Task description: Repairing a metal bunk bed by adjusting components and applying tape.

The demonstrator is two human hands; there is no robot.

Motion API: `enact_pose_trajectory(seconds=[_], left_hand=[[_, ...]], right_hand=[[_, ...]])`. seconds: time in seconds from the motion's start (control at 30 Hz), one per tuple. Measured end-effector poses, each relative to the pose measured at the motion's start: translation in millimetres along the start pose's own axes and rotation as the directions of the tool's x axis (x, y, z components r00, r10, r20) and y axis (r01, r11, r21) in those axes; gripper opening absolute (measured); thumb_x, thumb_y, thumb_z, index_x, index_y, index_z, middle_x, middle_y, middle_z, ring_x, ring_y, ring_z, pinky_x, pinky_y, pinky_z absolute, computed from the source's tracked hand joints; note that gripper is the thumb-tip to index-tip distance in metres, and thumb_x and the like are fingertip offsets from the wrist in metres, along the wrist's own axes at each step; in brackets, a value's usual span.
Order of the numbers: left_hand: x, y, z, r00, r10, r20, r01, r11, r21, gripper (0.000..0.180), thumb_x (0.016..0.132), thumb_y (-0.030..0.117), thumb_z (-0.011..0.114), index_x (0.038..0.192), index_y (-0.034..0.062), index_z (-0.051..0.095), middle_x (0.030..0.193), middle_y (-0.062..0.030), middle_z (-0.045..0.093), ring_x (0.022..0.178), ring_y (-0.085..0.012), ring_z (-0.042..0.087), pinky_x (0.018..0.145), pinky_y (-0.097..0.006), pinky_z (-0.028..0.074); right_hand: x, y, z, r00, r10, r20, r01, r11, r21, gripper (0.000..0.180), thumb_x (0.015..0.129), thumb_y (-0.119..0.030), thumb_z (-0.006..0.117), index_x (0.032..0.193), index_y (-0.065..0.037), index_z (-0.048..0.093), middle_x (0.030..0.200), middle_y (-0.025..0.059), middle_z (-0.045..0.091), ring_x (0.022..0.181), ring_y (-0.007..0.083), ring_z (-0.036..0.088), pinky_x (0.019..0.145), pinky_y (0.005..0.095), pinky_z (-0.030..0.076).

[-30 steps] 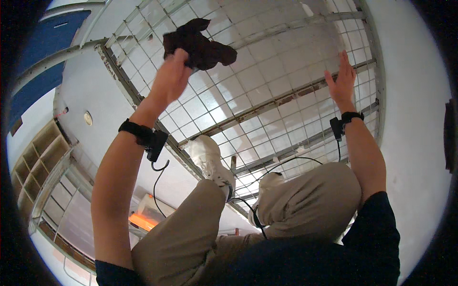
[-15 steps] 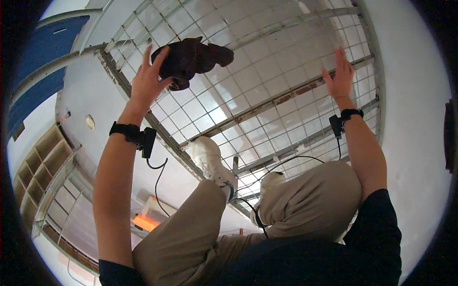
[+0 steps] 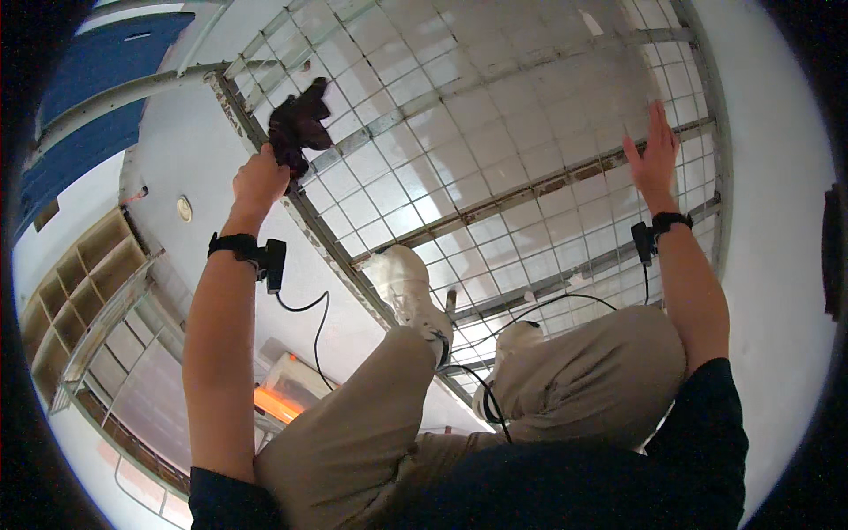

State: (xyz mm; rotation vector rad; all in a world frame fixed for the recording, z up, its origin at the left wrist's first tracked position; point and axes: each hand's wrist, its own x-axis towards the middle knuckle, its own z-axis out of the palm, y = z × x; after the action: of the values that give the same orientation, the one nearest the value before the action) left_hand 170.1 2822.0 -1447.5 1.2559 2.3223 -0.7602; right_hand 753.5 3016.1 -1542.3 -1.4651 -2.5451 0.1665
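A crumpled dark maroon cloth (image 3: 299,124) hangs over the left side rail of a metal wire-mesh bed frame (image 3: 459,216). My left hand (image 3: 261,179) is closed on the cloth's near end, right at that rail. On the far right, my right hand (image 3: 655,159) is open, its fingers stretched out over the mesh by a rusty crossbar. Whether it rests on the bar I cannot tell. Each wrist wears a black strap with a small device and cable.
My knees and white shoes (image 3: 402,278) are on the mesh, with a black cable (image 3: 320,331) beside my left leg. Wooden cubbyholes (image 3: 84,274) and another metal frame stand at the left. A blue panel (image 3: 97,97) is at upper left, a white wall (image 3: 777,230) at right.
My left hand has closed on the cloth and drawn it left, onto the side rail. My right hand stays open near the crossbar. The whole view has shifted slightly.
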Motion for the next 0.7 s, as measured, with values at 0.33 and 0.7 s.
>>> enact_pose_trajectory(seconds=[0.33,0.7], left_hand=[[-16.3,89.2,8.7,0.853,0.51,-0.111,-0.484,0.693,-0.535,0.027,0.081,0.025,0.055,0.097,0.0035,0.055,0.084,-0.023,0.063,0.083,-0.0438,0.059,0.073,-0.05,0.048],[22.4,59.3,-35.7,0.96,0.018,-0.28,-0.171,0.829,-0.532,0.03,0.08,0.025,0.056,0.104,0.0086,0.06,0.088,-0.0194,0.065,0.086,-0.0389,0.062,0.075,-0.048,0.05]], right_hand=[[-0.7,7.0,10.8,1.0,0.007,0.009,-0.008,0.992,0.127,0.069,0.088,-0.029,0.059,0.146,-0.011,0.027,0.151,0.009,0.027,0.135,0.0283,0.031,0.108,0.0448,0.024],[-2.8,4.7,1.4,0.999,0.041,0.019,-0.041,0.999,0.023,0.068,0.088,-0.025,0.057,0.146,-0.008,0.026,0.15,0.0113,0.029,0.135,0.0299,0.031,0.107,0.0466,0.023]])
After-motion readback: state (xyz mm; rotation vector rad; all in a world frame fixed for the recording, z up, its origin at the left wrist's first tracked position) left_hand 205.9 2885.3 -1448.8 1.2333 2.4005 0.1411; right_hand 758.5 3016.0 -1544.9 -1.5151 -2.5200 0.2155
